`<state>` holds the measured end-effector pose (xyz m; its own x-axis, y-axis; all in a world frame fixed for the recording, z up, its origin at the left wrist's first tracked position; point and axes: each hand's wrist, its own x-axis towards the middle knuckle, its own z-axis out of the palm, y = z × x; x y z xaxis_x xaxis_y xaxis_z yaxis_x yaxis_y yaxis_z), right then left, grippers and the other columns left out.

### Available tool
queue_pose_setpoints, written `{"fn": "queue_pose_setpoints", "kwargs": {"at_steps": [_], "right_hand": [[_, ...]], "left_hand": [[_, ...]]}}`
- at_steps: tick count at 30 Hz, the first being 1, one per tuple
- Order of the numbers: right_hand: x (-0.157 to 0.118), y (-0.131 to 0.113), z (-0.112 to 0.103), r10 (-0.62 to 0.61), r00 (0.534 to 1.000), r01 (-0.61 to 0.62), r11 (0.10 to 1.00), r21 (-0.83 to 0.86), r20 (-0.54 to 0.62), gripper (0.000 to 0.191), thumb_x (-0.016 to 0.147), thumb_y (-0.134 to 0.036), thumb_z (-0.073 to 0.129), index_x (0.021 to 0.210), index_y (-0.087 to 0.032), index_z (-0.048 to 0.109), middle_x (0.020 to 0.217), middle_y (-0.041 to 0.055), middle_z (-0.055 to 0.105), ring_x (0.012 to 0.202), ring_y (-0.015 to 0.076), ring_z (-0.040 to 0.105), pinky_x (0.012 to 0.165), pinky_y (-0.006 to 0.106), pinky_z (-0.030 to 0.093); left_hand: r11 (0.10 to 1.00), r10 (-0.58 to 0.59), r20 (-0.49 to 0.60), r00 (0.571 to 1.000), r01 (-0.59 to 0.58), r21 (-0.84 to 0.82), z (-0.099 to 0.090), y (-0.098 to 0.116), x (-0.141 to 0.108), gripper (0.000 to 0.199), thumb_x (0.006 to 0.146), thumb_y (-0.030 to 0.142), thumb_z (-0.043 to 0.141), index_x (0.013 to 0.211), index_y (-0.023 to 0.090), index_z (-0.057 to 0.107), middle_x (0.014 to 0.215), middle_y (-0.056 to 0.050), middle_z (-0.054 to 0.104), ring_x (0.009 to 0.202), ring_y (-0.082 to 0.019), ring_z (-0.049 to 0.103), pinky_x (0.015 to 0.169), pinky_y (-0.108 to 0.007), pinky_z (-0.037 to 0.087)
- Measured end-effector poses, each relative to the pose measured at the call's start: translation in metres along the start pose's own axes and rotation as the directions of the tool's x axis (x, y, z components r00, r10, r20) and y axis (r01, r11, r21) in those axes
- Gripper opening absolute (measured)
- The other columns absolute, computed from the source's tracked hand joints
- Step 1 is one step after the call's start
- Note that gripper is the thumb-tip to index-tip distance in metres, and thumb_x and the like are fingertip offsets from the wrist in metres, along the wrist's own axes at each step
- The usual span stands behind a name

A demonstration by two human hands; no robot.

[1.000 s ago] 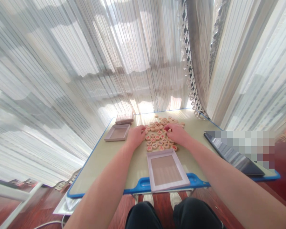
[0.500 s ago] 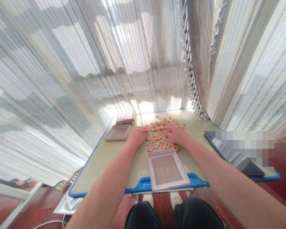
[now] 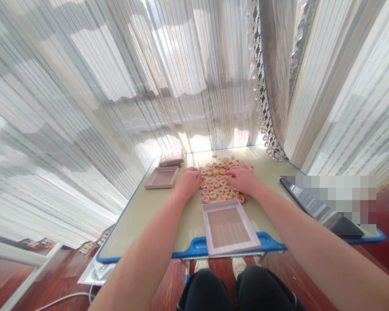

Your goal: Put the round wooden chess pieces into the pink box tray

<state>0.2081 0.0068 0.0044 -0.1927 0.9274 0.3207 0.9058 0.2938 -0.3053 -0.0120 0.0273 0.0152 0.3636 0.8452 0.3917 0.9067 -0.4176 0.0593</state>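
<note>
Round wooden pieces [image 3: 216, 183] with red or dark characters lie in rough rows on the table; more are heaped behind them [image 3: 227, 163]. My left hand [image 3: 188, 180] rests at the left side of the rows, its fingers bent and close together at the edge pieces. Whether it grips one is hidden. At the right side, my right hand [image 3: 242, 178] reaches in with its fingers apart, the tips by pieces near the heap. Just in front of the rows is an open shallow box [image 3: 205, 224], pale and rectangular, overlapping the blue table edge.
On the pale table [image 3: 142, 216], a second shallow box [image 3: 152, 185] sits at the left, with a stacked package [image 3: 171, 157] behind it. A dark tablet [image 3: 317, 211] lies at the right. Curtains [image 3: 188, 116] hang along the far edge.
The view has shifted slightly. My left hand's fingers have drawn in a little at the left edge of the rows; my right hand stays near the same pieces.
</note>
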Motion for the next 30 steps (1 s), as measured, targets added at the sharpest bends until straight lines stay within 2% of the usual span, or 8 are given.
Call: {"fn": "queue_pose_setpoints", "kwargs": {"at_steps": [4, 9, 13, 16, 19, 23, 27, 30], "right_hand": [[-0.001, 0.000, -0.005, -0.011, 1.000, 0.011, 1.000, 0.010, -0.007, 0.030, 0.085, -0.037, 0.045, 0.095, -0.024, 0.071, 0.104, 0.0025, 0.067, 0.101, 0.0203, 0.053, 0.097, 0.033, 0.033], [-0.002, 0.000, -0.012, 0.060, 0.997, -0.062, 0.998, 0.024, 0.045, 0.039, 0.089, -0.042, 0.038, 0.089, -0.024, 0.073, 0.092, 0.0045, 0.069, 0.095, 0.0209, 0.056, 0.090, 0.033, 0.038], [-0.002, -0.002, -0.010, 0.033, 0.999, -0.032, 0.999, -0.021, 0.044, 0.037, 0.087, -0.043, 0.041, 0.092, -0.025, 0.073, 0.100, 0.0057, 0.068, 0.100, 0.0224, 0.054, 0.094, 0.034, 0.035], [-0.001, -0.003, -0.008, 0.019, 0.999, -0.017, 0.999, -0.043, 0.048, 0.038, 0.088, -0.045, 0.041, 0.098, -0.025, 0.071, 0.104, 0.0059, 0.067, 0.104, 0.0226, 0.052, 0.096, 0.035, 0.032], [0.000, -0.004, -0.008, 0.008, 0.997, -0.005, 0.999, -0.048, 0.080, 0.043, 0.090, -0.047, 0.034, 0.100, -0.027, 0.071, 0.102, 0.0060, 0.068, 0.104, 0.0219, 0.052, 0.097, 0.036, 0.030], [0.000, -0.005, -0.008, -0.008, 0.995, 0.014, 0.998, -0.064, 0.104, 0.052, 0.092, -0.050, 0.025, 0.097, -0.027, 0.072, 0.099, 0.0078, 0.067, 0.103, 0.0237, 0.052, 0.096, 0.038, 0.031], [-0.002, -0.005, -0.008, 0.015, 0.997, -0.009, 0.997, -0.081, 0.074, 0.050, 0.091, -0.050, 0.026, 0.103, -0.027, 0.069, 0.105, 0.0083, 0.065, 0.107, 0.0260, 0.050, 0.095, 0.039, 0.031], [-0.002, -0.005, -0.006, 0.043, 0.997, -0.040, 0.998, -0.055, 0.056, 0.052, 0.090, -0.053, 0.027, 0.114, -0.023, 0.062, 0.112, 0.0088, 0.063, 0.110, 0.0269, 0.049, 0.095, 0.039, 0.033]], "left_hand": [[0.999, -0.033, -0.024, 0.999, 0.032, -0.008, 0.000, -0.002, 0.000, 0.035, 0.088, 0.026, 0.036, 0.091, 0.018, 0.071, 0.106, -0.007, 0.065, 0.100, -0.023, 0.056, 0.092, -0.036, 0.043], [0.996, -0.020, -0.068, 0.997, 0.014, -0.086, -0.001, -0.001, 0.000, 0.034, 0.085, 0.018, 0.038, 0.100, 0.021, 0.068, 0.108, -0.004, 0.066, 0.103, -0.021, 0.055, 0.094, -0.032, 0.042], [0.990, 0.035, -0.055, 0.998, -0.042, -0.132, -0.002, 0.012, -0.003, 0.039, 0.091, 0.032, 0.033, 0.121, 0.021, 0.056, 0.119, -0.004, 0.061, 0.116, -0.021, 0.049, 0.102, -0.034, 0.036], [0.987, 0.091, 0.038, 0.995, -0.085, -0.136, -0.002, 0.026, -0.002, 0.045, 0.093, 0.040, 0.028, 0.133, 0.027, 0.043, 0.131, -0.002, 0.053, 0.130, -0.023, 0.035, 0.107, -0.041, 0.030], [0.970, 0.214, 0.127, 0.969, -0.194, -0.148, -0.002, 0.033, 0.001, 0.046, 0.092, 0.046, 0.027, 0.127, 0.028, 0.049, 0.133, 0.000, 0.051, 0.132, -0.022, 0.033, 0.108, -0.040, 0.027], [0.941, 0.329, 0.125, 0.936, -0.313, -0.127, -0.003, 0.035, 0.005, 0.046, 0.092, 0.047, 0.024, 0.113, 0.026, 0.059, 0.122, -0.001, 0.059, 0.124, -0.019, 0.042, 0.108, -0.035, 0.027], [0.960, 0.275, 0.056, 0.960, -0.272, -0.062, -0.005, 0.035, 0.003, 0.045, 0.090, 0.050, 0.031, 0.110, 0.022, 0.061, 0.110, -0.006, 0.063, 0.112, -0.022, 0.049, 0.101, -0.036, 0.034], [0.981, 0.192, 0.061, 0.979, -0.191, -0.032, -0.007, 0.032, 0.001, 0.045, 0.090, 0.048, 0.032, 0.093, 0.021, 0.067, 0.096, -0.009, 0.064, 0.100, -0.023, 0.054, 0.094, -0.037, 0.039]]}}
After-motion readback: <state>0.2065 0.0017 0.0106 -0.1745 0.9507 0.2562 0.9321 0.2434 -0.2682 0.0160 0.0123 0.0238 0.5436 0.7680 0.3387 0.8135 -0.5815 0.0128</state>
